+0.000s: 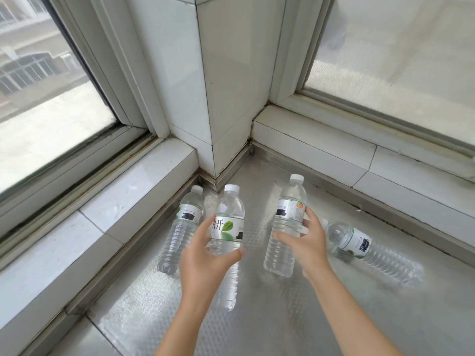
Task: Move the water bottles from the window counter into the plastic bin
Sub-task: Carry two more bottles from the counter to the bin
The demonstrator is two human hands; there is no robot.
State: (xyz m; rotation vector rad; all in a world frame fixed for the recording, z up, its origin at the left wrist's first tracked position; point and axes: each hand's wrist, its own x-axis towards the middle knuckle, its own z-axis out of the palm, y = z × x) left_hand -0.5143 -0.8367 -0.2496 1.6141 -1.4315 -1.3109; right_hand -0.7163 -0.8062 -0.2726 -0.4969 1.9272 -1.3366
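Note:
Several clear water bottles with white caps are on the patterned metal window counter (282, 319). My left hand (203, 263) wraps around an upright bottle with a green leaf label (230, 211), thumb across its front. My right hand (309, 249) grips a second upright bottle (290, 201) at its label and ribbed body. A third bottle (180, 232) stands untouched to the left, by the tiled ledge. Another bottle (365, 249) lies on its side to the right, just behind my right hand. The plastic bin is out of view.
A white tiled pillar (205, 98) fills the corner behind the bottles. Raised tiled sills (133, 191) and window frames border the counter on the left and at the back right (359, 160). Bare counter stretches toward me.

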